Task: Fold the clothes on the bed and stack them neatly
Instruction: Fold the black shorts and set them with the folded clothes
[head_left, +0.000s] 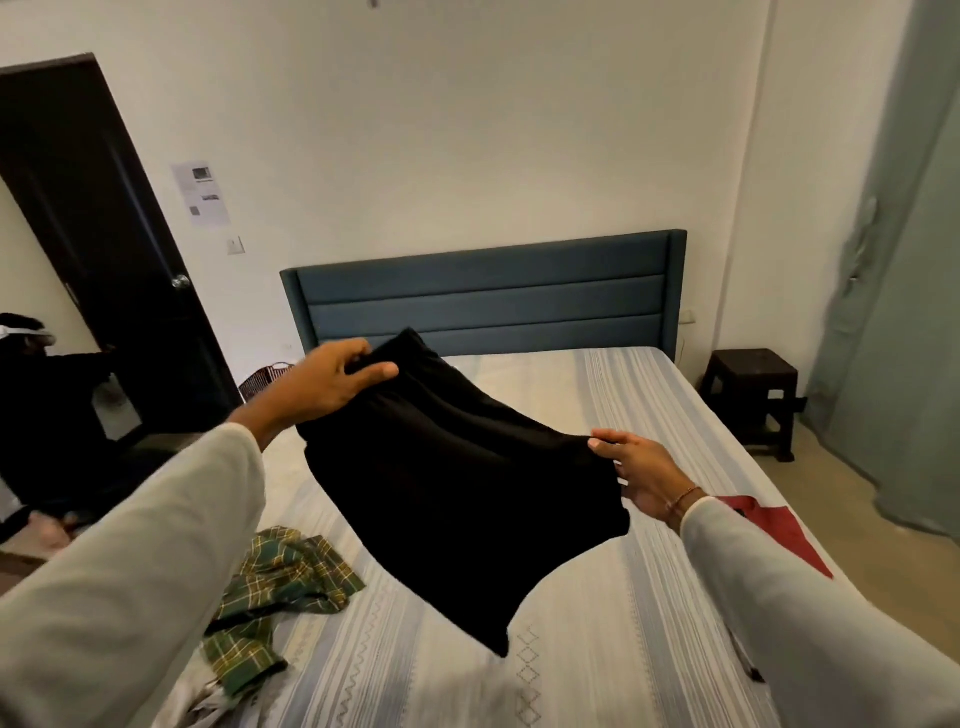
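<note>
Presently, the black garment (457, 488) hangs in the air above the bed (649, 597), held at two edges. The left hand (332, 384) pinches its far corner toward the headboard (483, 296); the right hand (639, 475) grips its near-right edge. A green plaid shirt (275, 587) lies crumpled on the bed's left side, a red cloth (769, 530) at its right edge.
</note>
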